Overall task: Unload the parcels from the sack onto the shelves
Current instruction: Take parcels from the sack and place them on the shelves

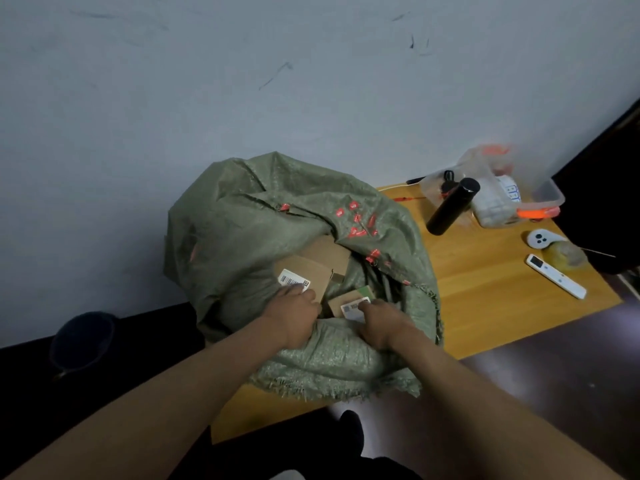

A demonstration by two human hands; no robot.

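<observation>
Inside the mouth of the soft green woven sack (270, 216) at the wooden table's (485, 306) left end, the left hand (294, 315) touches the larger stiff brown cardboard parcel (311, 268) while the right hand (381, 323) curls over the smaller labelled cardboard parcel (349, 306), both apparently light and rigid, best gripped by opposite edges.

- There was one view only, from the wide-angle camera I wore on my head.
- It looked forward and steeply down over both my forearms, which ran in from the bottom corners.
- It sat close above the sack (298, 244), whose open mouth filled the middle of the frame, my left hand (294, 317) and right hand (381, 323) at its near rim.
- The wooden tabletop (485, 289) slanted off to the right.
- The pale wall (242, 81) took up the upper half.
- The wide lens bent the edges.
</observation>
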